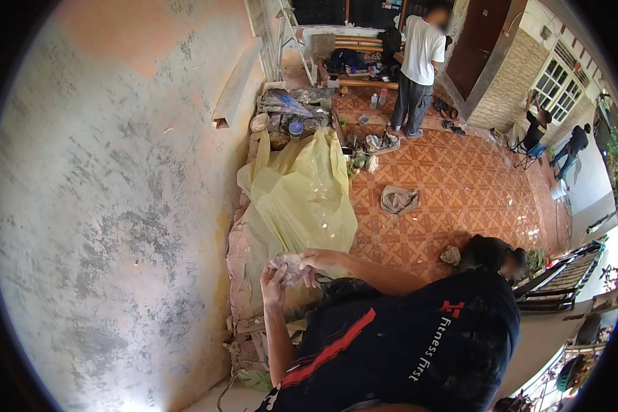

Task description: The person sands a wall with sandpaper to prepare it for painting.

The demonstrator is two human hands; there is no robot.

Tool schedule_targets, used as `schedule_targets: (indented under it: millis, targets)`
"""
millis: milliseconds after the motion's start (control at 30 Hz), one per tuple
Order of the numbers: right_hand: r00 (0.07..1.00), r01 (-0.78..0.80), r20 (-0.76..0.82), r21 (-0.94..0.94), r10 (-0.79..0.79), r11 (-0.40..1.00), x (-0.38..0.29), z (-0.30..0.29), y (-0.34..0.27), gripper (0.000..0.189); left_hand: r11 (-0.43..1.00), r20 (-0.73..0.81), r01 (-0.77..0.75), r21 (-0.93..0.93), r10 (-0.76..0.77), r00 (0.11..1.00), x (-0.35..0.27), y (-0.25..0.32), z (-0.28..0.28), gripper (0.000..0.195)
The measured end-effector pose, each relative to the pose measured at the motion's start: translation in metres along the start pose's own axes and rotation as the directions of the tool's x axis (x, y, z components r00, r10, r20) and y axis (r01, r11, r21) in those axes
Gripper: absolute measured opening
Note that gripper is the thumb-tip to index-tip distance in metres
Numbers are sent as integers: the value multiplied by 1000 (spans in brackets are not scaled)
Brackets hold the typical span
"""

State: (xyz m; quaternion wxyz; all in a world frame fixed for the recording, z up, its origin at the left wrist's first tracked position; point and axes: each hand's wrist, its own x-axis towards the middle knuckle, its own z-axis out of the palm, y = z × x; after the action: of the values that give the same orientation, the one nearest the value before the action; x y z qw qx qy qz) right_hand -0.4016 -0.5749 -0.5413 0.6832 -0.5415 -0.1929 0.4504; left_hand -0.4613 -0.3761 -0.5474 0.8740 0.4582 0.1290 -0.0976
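Observation:
Both hands meet in front of my torso, near the wall. My left hand [274, 283] pinches the left edge of a small, dusty pinkish sheet [288, 268], whose material I cannot tell. On its right side, the fingers of my right hand [313, 261] hold the same sheet. Under and beyond the hands, a yellowish translucent plastic sheet [309, 190] drapes over a low, broken masonry ledge. The plaster wall [134, 206] at the left has rough grey patches and a pinkish area high up.
A jar with a blue lid [295, 127] stands on the ledge. A rag [399, 200] lies on the orange tiles. One person [425, 51] stands near a bench [360, 44]; another's dark-haired head [484, 252] is close to my torso. Two people are farther right. A stepladder [296, 38] stands behind.

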Motion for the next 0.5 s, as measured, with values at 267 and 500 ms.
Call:
schedule_targets:
  millis: [267, 500]
  targets:
    - [991, -124, -57, 17, 124, 992, 0, -22, -14, 19, 988, -23, 56, 143, -53, 998, 15, 11, 9, 19]
    - [992, -115, -52, 8, 115, 993, 2, -28, -23, 19, 992, 54, 103, 67, -107, 993, 23, 17, 17, 23]
